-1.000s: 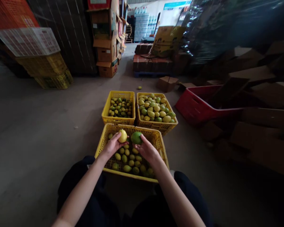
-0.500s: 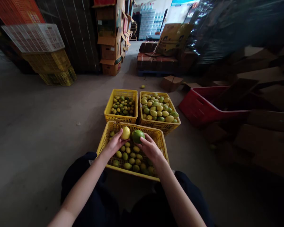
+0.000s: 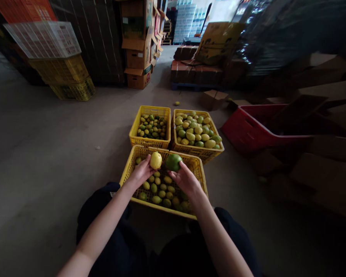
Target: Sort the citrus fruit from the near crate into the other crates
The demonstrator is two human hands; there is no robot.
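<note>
My left hand (image 3: 142,172) holds a yellow lemon (image 3: 155,160) above the near yellow crate (image 3: 202,179). A larger green fruit (image 3: 173,162) is in my right hand (image 3: 187,180), a small gap to the right of the lemon. Under both hands, several yellow-green lemons (image 3: 163,187) lie on the bottom of the near crate. Behind it stand two more yellow crates: the left one (image 3: 134,125) contains small green and yellow fruit, and the right one (image 3: 216,153) is heaped with larger yellow and green lemons.
A red crate (image 3: 242,132) stands at the right beside cardboard pieces (image 3: 325,169). One lemon (image 3: 177,103) lies on the floor beyond the crates. Stacked crates (image 3: 72,82) are at the back left, and cardboard boxes (image 3: 137,63) rise at the back.
The view has shifted slightly, so the crates sit a little higher and further right. The fingers of my right hand have shifted on the green fruit, which has turned a little.
</note>
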